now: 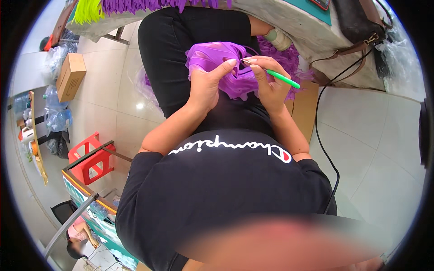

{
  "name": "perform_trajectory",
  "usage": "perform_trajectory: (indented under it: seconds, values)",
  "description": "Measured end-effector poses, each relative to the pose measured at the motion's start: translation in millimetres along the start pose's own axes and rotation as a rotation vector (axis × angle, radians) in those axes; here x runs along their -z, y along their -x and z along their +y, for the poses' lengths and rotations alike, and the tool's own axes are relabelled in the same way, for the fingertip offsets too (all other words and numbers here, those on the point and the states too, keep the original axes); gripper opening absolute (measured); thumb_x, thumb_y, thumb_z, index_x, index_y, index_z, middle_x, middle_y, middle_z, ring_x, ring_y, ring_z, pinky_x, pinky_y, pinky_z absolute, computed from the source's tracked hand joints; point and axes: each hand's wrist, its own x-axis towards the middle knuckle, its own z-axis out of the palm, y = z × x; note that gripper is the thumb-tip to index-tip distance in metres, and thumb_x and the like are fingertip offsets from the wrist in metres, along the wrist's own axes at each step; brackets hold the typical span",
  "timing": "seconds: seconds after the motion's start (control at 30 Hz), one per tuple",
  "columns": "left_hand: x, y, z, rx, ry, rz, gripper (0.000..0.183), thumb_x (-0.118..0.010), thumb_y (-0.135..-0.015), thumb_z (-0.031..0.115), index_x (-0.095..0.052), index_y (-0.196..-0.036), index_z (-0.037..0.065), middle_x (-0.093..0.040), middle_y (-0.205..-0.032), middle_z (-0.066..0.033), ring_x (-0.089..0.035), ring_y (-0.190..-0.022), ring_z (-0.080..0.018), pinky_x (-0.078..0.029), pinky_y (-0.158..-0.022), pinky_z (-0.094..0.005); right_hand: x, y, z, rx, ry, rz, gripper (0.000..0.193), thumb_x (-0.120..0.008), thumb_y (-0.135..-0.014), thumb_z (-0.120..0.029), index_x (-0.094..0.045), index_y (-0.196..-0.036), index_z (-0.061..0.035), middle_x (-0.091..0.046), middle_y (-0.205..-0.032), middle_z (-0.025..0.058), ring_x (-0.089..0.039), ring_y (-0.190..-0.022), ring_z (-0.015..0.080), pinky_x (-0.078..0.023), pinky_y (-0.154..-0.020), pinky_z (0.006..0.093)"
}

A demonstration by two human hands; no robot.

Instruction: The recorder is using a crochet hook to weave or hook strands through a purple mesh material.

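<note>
There is one lap in black trousers [156, 67], and one big bunch of floppy purple strips [239, 82] is on or just above it, close to its right edge. Two hands are busy there: the left hand [205, 86] is half curled and has hold of the bunch with its thumb on top and its fingers mostly hidden, while the right hand [273, 90] is nearly closed, pinching one thin green-handled tool [284, 78], its one metal tip pointing toward the left thumb.

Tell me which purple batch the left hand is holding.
The purple bundle on the black trousers, under the left hand's thumb. The purple strips on the table and the heap beyond the right hand are untouched.
</note>
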Motion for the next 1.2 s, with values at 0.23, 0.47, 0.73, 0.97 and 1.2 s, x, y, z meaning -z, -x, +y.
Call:
perform_trajectory:
  seconds: [0.23, 0.47, 0.73, 0.97, 1.2]
  values:
    - [-4, 3, 2, 0.032, 0.056, -0.003, 0.037, -0.067, -0.082, -0.001, -0.051, -0.115, 0.005, -0.062, -0.097, -0.0069, -0.063, -0.087, -0.0153, -0.051, -0.080, -0.0284, -1, 1, -4, -0.010, 0.012, -0.025, 0.008, -0.064, -0.085, -0.001, -0.065, -0.092, 0.0029, -0.067, -0.092, 0.0133, -0.064, -0.088, 0.0208, -0.050, -0.080, 0.0298]
    - [-3, 5, 4, 0.038, 0.068, 0.007, 0.039, -0.066, -0.083, -0.001, -0.050, -0.118, 0.005, -0.062, -0.100, -0.0074, -0.063, -0.090, -0.0158, -0.051, -0.082, -0.0288, -3, -1, -5, 0.018, 0.029, -0.026, 0.009, -0.065, -0.084, -0.002, -0.065, -0.092, 0.0020, -0.067, -0.092, 0.0139, -0.065, -0.086, 0.0217, -0.050, -0.078, 0.0290]
    - [3, 3, 1, -0.034, -0.028, 0.014, 0.037, -0.067, -0.081, -0.002, -0.051, -0.114, 0.003, -0.062, -0.093, -0.0064, -0.063, -0.082, -0.0136, -0.052, -0.075, -0.0262, 5, -9, -8, 0.146, 0.497, -0.238, 0.007, -0.066, -0.084, -0.004, -0.064, -0.088, 0.0003, -0.063, -0.080, 0.0086, -0.060, -0.072, 0.0178, -0.047, -0.066, 0.0274]
    - [-4, 0, 7, -0.029, -0.002, -0.044, 0.039, -0.066, -0.082, -0.002, -0.049, -0.117, 0.003, -0.061, -0.095, -0.0079, -0.063, -0.083, -0.0160, -0.052, -0.076, -0.0282, 19, -23, -12, -0.349, -0.152, -0.011, 0.017, -0.054, -0.095, -0.013, -0.061, -0.094, 0.0022, -0.064, -0.084, 0.0074, -0.058, -0.076, 0.0119, -0.046, -0.073, 0.0256]
    - [-6, 2, 6, 0.011, -0.008, -0.036, 0.042, -0.064, -0.082, -0.004, -0.047, -0.119, 0.004, -0.060, -0.099, -0.0073, -0.062, -0.088, -0.0150, -0.051, -0.078, -0.0277, 3, -23, 0, -0.410, -0.190, -0.188, 0.034, -0.065, -0.084, 0.001, -0.035, -0.073, -0.0086, -0.060, -0.083, 0.0049, -0.051, -0.076, 0.0073, -0.042, -0.067, 0.0211]
